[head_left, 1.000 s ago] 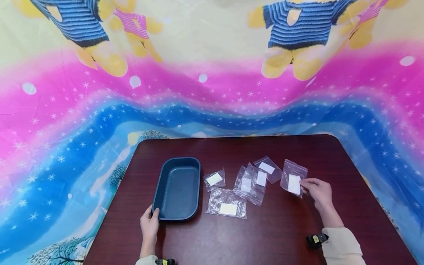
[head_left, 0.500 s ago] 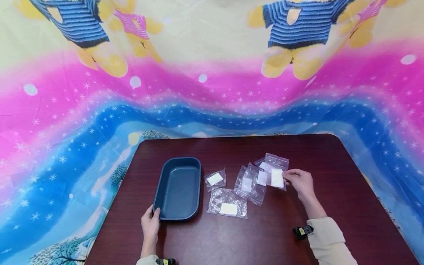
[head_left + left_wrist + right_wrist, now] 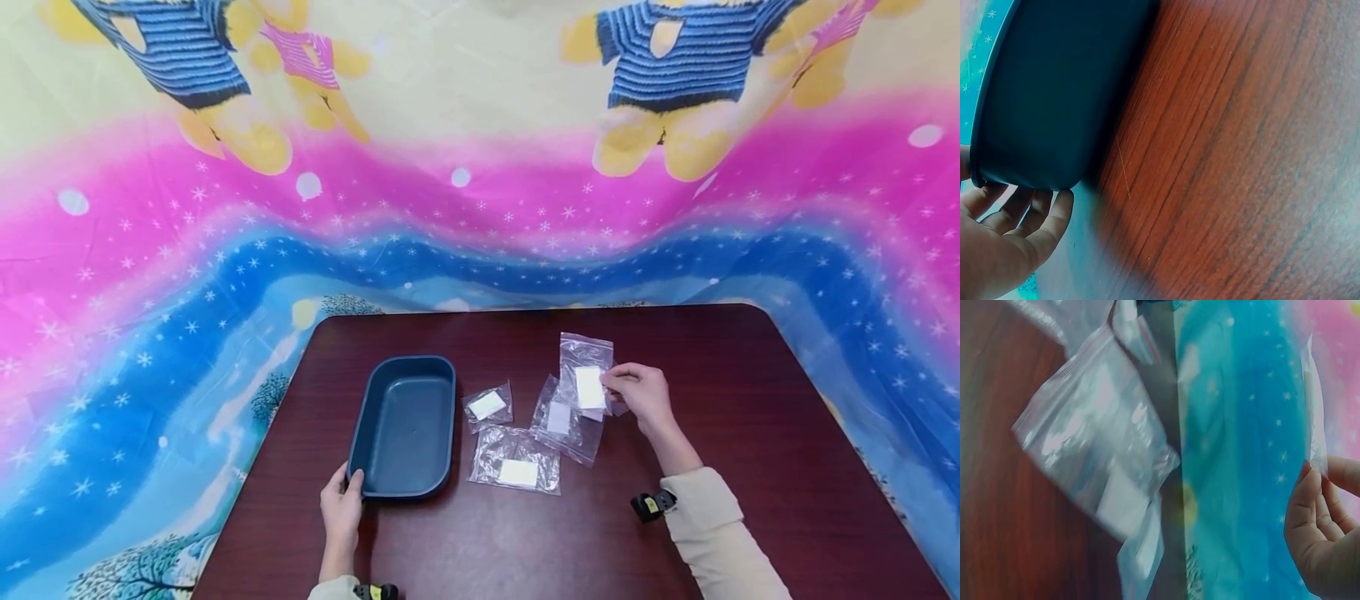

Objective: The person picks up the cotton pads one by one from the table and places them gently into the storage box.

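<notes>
My left hand [image 3: 341, 510] grips the near left corner of a dark blue-grey rectangular plastic basin [image 3: 408, 433], thumb over the rim. In the left wrist view the fingers of that hand [image 3: 1016, 234] press the outside wall of the basin [image 3: 1047, 100]. My right hand [image 3: 645, 396] pinches the edge of a clear zip bag [image 3: 587, 354] holding a white card. In the right wrist view this bag [image 3: 1315, 419] stands edge-on above the fingers, raised off the table. Below it lie overlapping zip bags [image 3: 570, 433] with white cards, partly covered by the held one.
Between basin and pile lie a small zip bag [image 3: 487, 407] and a wider one [image 3: 498, 450], each with a white card. The dark red wooden table [image 3: 495, 550] has rounded far corners. A printed cloth [image 3: 480, 217] hangs behind it.
My right hand has carried the held zip bag leftward, from the right of the pile to above it, covering bags seen before. The left hand and basin have stayed in place.
</notes>
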A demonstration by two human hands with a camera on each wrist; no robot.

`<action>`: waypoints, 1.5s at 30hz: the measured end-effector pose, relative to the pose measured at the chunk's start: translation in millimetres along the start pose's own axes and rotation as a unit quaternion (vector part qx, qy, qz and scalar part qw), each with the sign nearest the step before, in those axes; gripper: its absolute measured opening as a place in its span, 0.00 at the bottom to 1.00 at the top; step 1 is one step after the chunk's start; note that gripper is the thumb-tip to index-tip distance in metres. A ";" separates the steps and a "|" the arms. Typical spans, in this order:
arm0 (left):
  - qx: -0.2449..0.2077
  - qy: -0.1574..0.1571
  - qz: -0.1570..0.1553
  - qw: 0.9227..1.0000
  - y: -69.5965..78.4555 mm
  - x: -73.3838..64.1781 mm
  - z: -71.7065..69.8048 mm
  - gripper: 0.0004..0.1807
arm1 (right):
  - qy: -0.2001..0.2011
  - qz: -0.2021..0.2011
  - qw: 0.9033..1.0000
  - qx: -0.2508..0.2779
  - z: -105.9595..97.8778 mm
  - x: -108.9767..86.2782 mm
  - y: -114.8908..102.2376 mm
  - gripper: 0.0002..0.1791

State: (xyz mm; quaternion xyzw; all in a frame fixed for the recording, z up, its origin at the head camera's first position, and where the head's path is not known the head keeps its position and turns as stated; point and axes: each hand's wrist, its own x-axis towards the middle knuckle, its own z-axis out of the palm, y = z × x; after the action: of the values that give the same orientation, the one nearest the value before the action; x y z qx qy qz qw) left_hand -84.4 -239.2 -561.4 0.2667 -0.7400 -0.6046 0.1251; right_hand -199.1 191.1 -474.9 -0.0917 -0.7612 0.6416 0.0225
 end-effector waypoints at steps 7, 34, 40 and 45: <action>0.001 -0.003 -0.001 1.000 1.7 0.3 -0.3 0.20 | -0.021 0.021 1.000 0.001 25.5 0.7 -24.4 0.13; 0.012 -0.005 0.005 1.000 -1.6 0.5 -1.4 0.20 | -0.122 0.001 0.992 0.041 154.7 -14.8 -41.8 0.03; 0.011 -0.010 0.002 1.000 -1.4 0.4 -1.4 0.21 | -0.147 -0.015 0.989 0.026 178.8 -25.8 -49.9 0.04; 0.017 -0.017 0.000 1.000 0.1 0.5 -2.0 0.22 | -0.161 -0.018 0.987 0.004 195.6 -32.7 -54.4 0.04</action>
State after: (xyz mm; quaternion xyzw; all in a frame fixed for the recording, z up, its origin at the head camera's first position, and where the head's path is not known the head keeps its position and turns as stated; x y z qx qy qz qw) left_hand -83.8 -241.1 -560.9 0.2581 -0.7521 -0.5967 0.1080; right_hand -202.7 -13.3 -453.1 0.0266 -0.7539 0.6504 -0.0888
